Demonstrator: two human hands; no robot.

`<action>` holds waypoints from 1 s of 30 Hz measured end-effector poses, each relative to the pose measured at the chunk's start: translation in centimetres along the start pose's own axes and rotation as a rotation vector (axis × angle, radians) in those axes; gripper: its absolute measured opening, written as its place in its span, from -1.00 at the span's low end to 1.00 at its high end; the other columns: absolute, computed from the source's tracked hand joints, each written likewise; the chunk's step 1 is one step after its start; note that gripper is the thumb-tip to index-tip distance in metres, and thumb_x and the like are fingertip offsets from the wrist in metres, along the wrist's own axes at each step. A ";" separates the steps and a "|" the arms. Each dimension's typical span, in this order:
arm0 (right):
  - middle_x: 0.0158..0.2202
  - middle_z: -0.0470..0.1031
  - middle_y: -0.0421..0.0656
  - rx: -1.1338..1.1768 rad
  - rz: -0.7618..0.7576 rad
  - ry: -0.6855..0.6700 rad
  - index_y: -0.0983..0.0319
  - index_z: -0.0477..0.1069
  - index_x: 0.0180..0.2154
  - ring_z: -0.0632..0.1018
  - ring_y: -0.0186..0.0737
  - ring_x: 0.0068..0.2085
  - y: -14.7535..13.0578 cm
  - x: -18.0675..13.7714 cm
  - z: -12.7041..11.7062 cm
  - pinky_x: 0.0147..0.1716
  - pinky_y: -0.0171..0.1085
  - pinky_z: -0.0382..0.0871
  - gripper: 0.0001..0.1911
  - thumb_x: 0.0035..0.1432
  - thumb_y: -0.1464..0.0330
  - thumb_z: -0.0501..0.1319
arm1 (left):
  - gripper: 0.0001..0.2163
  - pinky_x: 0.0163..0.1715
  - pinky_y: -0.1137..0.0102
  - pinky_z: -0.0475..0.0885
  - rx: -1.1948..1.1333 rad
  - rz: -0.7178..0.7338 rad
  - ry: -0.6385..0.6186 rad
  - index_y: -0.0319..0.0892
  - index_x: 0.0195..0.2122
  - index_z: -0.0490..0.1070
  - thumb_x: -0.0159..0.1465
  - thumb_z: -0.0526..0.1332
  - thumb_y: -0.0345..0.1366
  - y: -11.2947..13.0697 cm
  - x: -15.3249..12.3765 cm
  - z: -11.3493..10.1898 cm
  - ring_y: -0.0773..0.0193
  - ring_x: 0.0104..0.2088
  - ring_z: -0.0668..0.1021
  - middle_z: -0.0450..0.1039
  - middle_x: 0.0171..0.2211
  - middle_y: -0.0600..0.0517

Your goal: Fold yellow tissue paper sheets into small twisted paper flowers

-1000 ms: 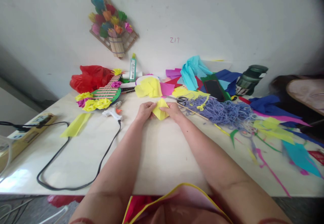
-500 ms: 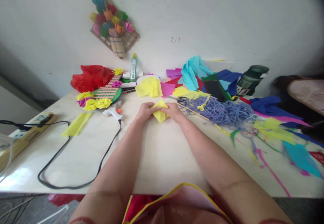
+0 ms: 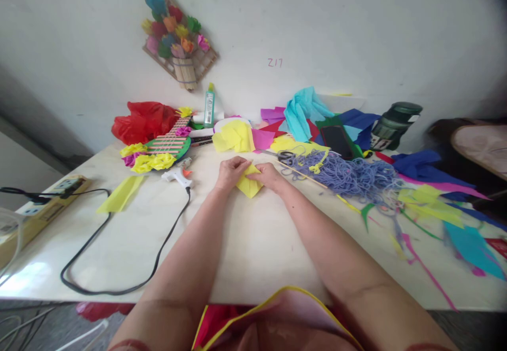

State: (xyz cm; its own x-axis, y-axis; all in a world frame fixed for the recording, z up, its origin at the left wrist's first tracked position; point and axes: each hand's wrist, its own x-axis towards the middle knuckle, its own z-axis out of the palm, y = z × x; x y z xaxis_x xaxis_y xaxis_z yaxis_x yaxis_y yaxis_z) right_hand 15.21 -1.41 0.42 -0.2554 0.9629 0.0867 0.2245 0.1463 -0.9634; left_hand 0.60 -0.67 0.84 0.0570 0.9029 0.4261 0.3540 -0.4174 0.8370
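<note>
Small yellow paper piece (image 3: 249,186), creased, over middle of surface (image 3: 257,250), one corner pointing toward near edge. Left hand (image 3: 232,172) and right hand (image 3: 271,175): each grip pinching paper, one per side; exact fingertip placement partly hidden, apparently near upper edges. Beyond: loose yellow sheet (image 3: 233,135). Right: black-handled scissors (image 3: 285,155) beside tangled purple yarn (image 3: 344,174). Left: white glue gun (image 3: 178,177), yellow strip (image 3: 121,195).

We see a whitish wall (image 3: 336,34) with a small red marking (image 3: 275,63) and a flower hanging (image 3: 184,73). Pale bench (image 3: 257,250) against it, glare at the near-left corner. Grey floor (image 3: 47,335) below.
</note>
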 end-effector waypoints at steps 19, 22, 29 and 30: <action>-0.60 0.41 -0.25 0.233 0.055 0.104 0.31 0.41 -0.50 0.43 -0.33 -0.54 0.4 0.2 0.1 -0.54 -0.36 0.31 -0.77 -0.28 0.31 0.29 | -0.62 -0.55 0.51 0.23 -0.179 -0.188 -0.155 -0.25 -0.34 0.40 -0.10 0.29 -0.06 -0.8 -0.1 -0.2 0.38 -0.53 0.39 0.37 -0.54 0.08; -0.60 0.41 -0.25 0.220 0.047 0.098 0.30 0.42 -0.47 0.44 -0.32 -0.53 0.4 0.1 0.0 -0.54 -0.36 0.32 -0.78 -0.26 0.32 0.27 | -0.62 -0.53 0.50 0.27 -0.234 -0.237 -0.250 -0.26 -0.38 0.40 -0.16 0.33 -0.11 -0.6 -0.2 -0.1 0.36 -0.51 0.41 0.38 -0.52 0.09; -0.59 0.42 -0.26 0.230 0.049 0.091 0.29 0.42 -0.47 0.44 -0.32 -0.53 0.4 0.1 0.0 -0.53 -0.36 0.33 -0.80 -0.25 0.33 0.25 | -0.61 -0.47 0.47 0.31 -0.335 -0.277 -0.303 -0.27 -0.34 0.40 -0.15 0.34 -0.14 -0.2 -0.4 -0.6 0.35 -0.49 0.43 0.40 -0.50 0.07; -0.59 0.42 -0.26 0.232 0.052 0.095 0.28 0.41 -0.48 0.44 -0.32 -0.53 0.4 0.1 0.0 -0.53 -0.36 0.33 -0.80 -0.25 0.33 0.25 | -0.61 -0.47 0.46 0.31 -0.337 -0.276 -0.306 -0.27 -0.34 0.40 -0.16 0.34 -0.14 -0.2 -0.4 -0.7 0.34 -0.49 0.44 0.41 -0.49 0.06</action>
State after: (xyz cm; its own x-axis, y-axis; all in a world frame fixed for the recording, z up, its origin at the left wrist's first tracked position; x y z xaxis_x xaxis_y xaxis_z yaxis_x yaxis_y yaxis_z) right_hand 15.33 -1.26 0.02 -0.1574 0.9864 0.0479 0.0107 0.0502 -0.9987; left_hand -0.13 -1.04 0.73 0.2918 0.9516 0.0964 0.0775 -0.1240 0.9893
